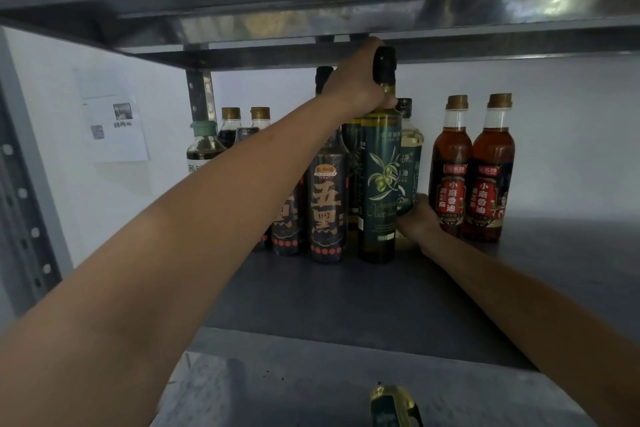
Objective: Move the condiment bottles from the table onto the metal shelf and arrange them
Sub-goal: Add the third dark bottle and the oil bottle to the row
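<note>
Closest in, at the bottom edge, a gold-capped bottle [394, 406] waits low in front of the shelf, not yet put away. Up on the metal shelf [346, 298] the tall olive oil bottle [379, 184] stands upright at the front of the row, its base on the board or just clear of it. The left hand [360, 83] is wrapped round its neck just below the black cap. The right hand [419, 218] is low behind it, against a paler oil bottle [414, 146]; whether it grips or only steadies is not clear.

The cap sits very close to the upper shelf [311, 55], so any lift could knock it there and jolt the grip. Dark-labelled bottles [327, 204] stand touching or nearly touching on the left, and two red bottles [450, 177] stand just beside the right wrist. A sideways shove or a careless pull-back of that wrist could likely tip one and set off its neighbours.
</note>
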`<state>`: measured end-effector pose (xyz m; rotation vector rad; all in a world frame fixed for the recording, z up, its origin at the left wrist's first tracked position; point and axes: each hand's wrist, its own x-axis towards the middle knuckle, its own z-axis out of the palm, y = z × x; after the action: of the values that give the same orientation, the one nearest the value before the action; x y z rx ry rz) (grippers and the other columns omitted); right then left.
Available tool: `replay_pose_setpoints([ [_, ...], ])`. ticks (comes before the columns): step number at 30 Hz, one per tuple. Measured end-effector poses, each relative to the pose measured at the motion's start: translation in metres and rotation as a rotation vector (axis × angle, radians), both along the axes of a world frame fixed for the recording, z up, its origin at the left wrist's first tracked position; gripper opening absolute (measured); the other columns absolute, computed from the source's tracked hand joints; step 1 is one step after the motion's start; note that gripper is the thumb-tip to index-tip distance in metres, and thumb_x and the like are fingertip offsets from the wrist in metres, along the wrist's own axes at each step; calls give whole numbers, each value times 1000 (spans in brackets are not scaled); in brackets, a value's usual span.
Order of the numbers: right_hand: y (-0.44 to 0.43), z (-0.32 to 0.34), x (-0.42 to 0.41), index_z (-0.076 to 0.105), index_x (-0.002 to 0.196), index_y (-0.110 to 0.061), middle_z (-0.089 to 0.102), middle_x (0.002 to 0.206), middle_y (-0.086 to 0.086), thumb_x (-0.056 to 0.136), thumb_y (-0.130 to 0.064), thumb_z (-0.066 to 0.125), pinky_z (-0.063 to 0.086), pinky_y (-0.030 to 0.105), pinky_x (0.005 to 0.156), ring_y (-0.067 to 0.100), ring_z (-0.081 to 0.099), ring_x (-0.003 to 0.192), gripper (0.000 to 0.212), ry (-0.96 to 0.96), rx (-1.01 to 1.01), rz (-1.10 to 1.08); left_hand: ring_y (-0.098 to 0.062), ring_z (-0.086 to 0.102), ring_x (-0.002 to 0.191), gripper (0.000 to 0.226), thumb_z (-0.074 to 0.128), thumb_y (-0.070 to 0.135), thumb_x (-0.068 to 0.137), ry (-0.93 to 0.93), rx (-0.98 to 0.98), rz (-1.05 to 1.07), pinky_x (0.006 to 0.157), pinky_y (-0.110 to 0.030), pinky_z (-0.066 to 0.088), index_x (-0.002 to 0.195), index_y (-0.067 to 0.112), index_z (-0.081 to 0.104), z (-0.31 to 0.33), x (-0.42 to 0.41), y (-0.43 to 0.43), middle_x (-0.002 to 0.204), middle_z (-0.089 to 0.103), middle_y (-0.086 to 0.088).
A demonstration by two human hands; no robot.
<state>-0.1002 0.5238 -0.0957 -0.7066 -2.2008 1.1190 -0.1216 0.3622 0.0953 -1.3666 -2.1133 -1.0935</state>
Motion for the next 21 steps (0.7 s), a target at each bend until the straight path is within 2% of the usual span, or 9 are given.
replay_pose_setpoints([
  [2,0,-2,6,34,136,-6,53,132,8,78,-23,73,39,27,88,25,51,119,71,7,-27,37,-15,47,106,73,78,13,74,-5,1,-4,86,-28,42,135,14,38,0,1,-1,128,50,-5],
  [4,-2,-1,14,36,136,-9,56,126,2,69,-24,81,40,25,87,20,53,116,82,34,-80,66,-14,46,106,71,77,11,75,-7,2,3,87,-29,42,134,13,38,0,1,-1,127,50,-5],
  [8,20,-18,21,43,132,-19,64,119,-7,32,-52,90,48,36,97,13,60,110,114,93,-82,139,-15,45,110,71,76,8,75,-23,18,12,91,-29,42,135,11,38,1,2,-5,130,49,-7],
  [10,16,-17,36,45,129,-22,64,118,-9,34,-48,92,49,37,97,11,60,107,110,106,-77,163,-18,45,117,73,76,8,74,-38,22,21,94,-31,42,137,12,38,2,1,-9,133,48,-8],
  [12,-2,-7,55,43,131,-19,60,118,-7,49,-31,92,47,31,95,11,57,107,97,105,-82,138,-22,45,122,77,77,9,73,-41,27,46,94,-31,42,139,13,36,2,-2,-12,135,47,-8],
  [14,-5,-6,68,40,133,-18,57,118,-6,57,-23,89,44,26,91,11,53,106,91,92,-66,141,-23,45,124,81,79,12,72,-37,39,71,93,-30,41,140,15,35,1,-5,-14,137,47,-7],
  [19,-5,-11,93,35,137,-22,55,128,-6,52,-32,90,42,32,101,14,51,118,102,83,-29,136,-24,48,123,79,80,19,72,28,38,85,91,-28,40,138,14,38,0,-4,-10,136,49,-7],
  [21,-8,-11,103,37,137,-23,56,129,-6,41,-43,91,43,38,103,14,52,119,111,79,-38,141,-23,47,125,81,80,22,73,58,28,81,91,-27,38,140,15,36,-2,-1,-5,139,47,-6],
])
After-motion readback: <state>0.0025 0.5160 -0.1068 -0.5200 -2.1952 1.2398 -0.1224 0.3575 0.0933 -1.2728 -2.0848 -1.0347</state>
